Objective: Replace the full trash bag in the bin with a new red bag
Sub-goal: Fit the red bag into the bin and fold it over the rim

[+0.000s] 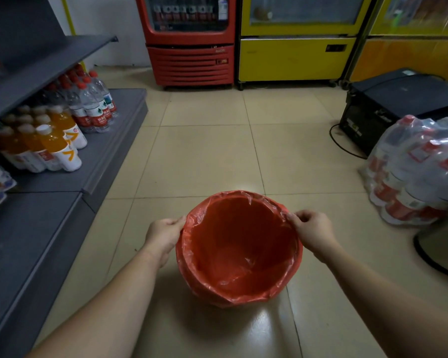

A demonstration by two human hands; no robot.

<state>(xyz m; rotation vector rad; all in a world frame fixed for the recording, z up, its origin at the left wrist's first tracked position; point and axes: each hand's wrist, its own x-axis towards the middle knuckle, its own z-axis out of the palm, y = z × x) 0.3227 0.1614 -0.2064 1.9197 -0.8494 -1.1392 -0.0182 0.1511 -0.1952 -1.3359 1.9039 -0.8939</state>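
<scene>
A round bin stands on the tiled floor just in front of me, wholly covered by a red bag (239, 244) that lines its inside and folds over its rim. The bag looks empty inside. My left hand (163, 235) pinches the folded plastic at the rim's left side. At the rim's upper right, my right hand (312, 232) pinches the plastic too. No other trash bag is in view.
Grey shelving (70, 177) with orange drink and water bottles runs along the left. A wrapped pack of water bottles (414, 174) and a black box (398, 104) sit at right, with a round black stand base (435, 254) near. Red and yellow coolers line the far wall.
</scene>
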